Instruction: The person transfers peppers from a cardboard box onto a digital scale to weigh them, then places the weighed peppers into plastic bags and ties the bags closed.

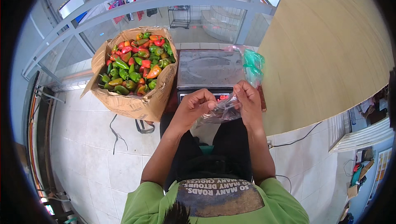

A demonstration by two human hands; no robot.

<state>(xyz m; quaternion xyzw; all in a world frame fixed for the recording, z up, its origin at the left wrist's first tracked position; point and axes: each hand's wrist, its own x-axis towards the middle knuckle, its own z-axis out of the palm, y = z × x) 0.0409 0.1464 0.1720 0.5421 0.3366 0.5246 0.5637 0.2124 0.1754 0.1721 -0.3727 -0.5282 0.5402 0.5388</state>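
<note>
A clear plastic bag hangs between my two hands, above my lap. My left hand pinches one side of its top edge, and my right hand pinches the other side. Just beyond the hands stands a digital scale with a bare metal plate and a lit red display, partly covered by my fingers and the bag. To the left, a large brown cardboard box is filled with red, green and orange peppers.
Green and clear plastic bags lie beside the scale on its right. A big wooden panel takes up the right side. A grey metal railing runs along the back. Loose black straps lie on the tiled floor.
</note>
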